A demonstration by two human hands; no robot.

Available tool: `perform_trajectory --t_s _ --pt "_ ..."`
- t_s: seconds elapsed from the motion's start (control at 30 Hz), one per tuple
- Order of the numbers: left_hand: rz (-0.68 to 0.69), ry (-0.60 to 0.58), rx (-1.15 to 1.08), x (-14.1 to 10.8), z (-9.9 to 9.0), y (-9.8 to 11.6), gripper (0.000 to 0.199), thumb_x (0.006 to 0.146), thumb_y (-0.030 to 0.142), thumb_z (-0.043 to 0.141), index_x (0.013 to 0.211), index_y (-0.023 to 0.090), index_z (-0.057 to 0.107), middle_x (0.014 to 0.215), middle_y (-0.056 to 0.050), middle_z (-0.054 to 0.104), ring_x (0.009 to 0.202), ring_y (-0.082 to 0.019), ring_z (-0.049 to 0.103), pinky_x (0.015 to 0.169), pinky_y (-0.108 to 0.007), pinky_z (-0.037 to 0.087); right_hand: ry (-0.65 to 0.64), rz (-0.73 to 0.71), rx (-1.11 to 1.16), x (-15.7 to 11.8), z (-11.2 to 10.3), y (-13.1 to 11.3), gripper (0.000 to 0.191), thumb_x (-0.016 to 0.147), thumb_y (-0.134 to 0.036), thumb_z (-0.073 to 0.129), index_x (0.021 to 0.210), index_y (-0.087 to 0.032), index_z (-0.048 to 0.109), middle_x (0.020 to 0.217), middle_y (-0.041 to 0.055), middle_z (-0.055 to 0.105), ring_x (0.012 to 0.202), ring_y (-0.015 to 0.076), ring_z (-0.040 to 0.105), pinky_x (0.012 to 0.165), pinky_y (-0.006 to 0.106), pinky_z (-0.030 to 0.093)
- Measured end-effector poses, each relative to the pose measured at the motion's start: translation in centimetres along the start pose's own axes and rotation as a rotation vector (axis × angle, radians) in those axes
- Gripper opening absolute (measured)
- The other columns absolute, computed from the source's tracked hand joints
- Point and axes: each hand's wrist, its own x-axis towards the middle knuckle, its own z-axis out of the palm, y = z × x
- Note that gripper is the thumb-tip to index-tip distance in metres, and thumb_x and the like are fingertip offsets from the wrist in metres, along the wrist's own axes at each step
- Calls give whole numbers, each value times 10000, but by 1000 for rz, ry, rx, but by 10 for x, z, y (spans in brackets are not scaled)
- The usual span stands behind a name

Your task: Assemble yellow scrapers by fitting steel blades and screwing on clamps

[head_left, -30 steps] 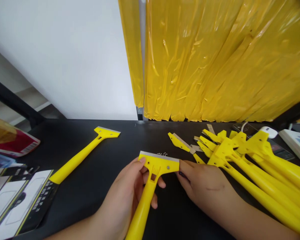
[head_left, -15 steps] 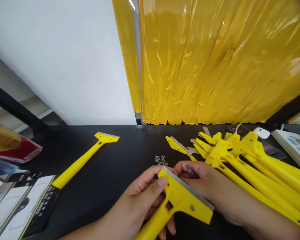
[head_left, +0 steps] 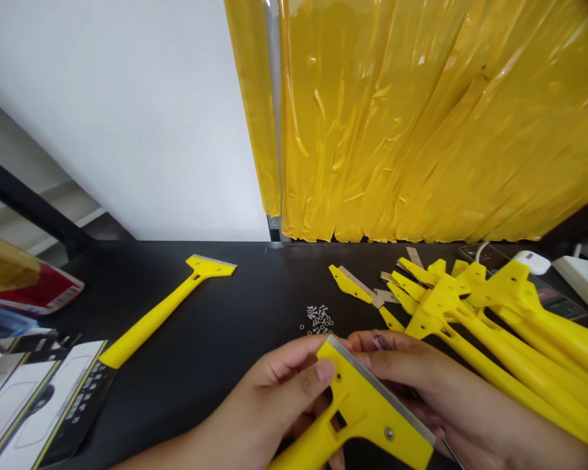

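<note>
The left hand [head_left: 279, 391] clasped a scraper [head_left: 360, 408]; the right hand [head_left: 416, 362], curled around a slim tool [head_left: 381, 341], risked slipping onto the two-o'clock blade [head_left: 381, 390].

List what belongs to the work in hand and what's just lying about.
Likely work:
held yellow plastic scraper with metal blade
thin metal-shafted tool, mostly hidden, right hand
small silver screws
loose yellow plastic plates
heaped yellow plastic handles
yellow plastic scraper at left

Seemingly lying about:
red and gold packet
small white case

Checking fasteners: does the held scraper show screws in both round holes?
No, the held scraper shows one screw, and the hole near the left thumb is empty.
</note>
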Motion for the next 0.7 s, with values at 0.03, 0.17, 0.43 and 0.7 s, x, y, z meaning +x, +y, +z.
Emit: perform_trajectory --t_s 0.03,0.17,0.43,0.7 --pt "-9 0 14 0 -1 0 353 951 482 707 1209 243 714 813 -51 752 565 -126 705 485 -147 546 -11 -7 18 0 -1 1 324 861 -478 798 883 -206 625 581 -100 433 409 26 223 378 184 148" --pt "-19 11 49 0 -4 0 435 957 504 695 1318 262 668 906 -72 779 586 -132 717 474 -156 546 -83 -15 67 -3 0 1 402 871 -588 751 861 -200 646 527 -112 375 380 26 154 349 190 110" --pt "-8 44 90 -1 -3 1 406 958 483 705 1289 252 658 844 -49 768 613 -141 730 474 -156 566 -51 -5 38 -5 5 2 359 798 -463 851 1004 -219 685 643 -69 521 444 38 329 386 166 168" --pt "55 37 112 2 -6 -7 285 957 463 706 968 199 597 781 -22 735 572 -134 719 444 -156 554 -15 56 30 -5 -2 3 359 793 -470 853 928 -236 615 582 -108 373 447 45 209 379 196 108"
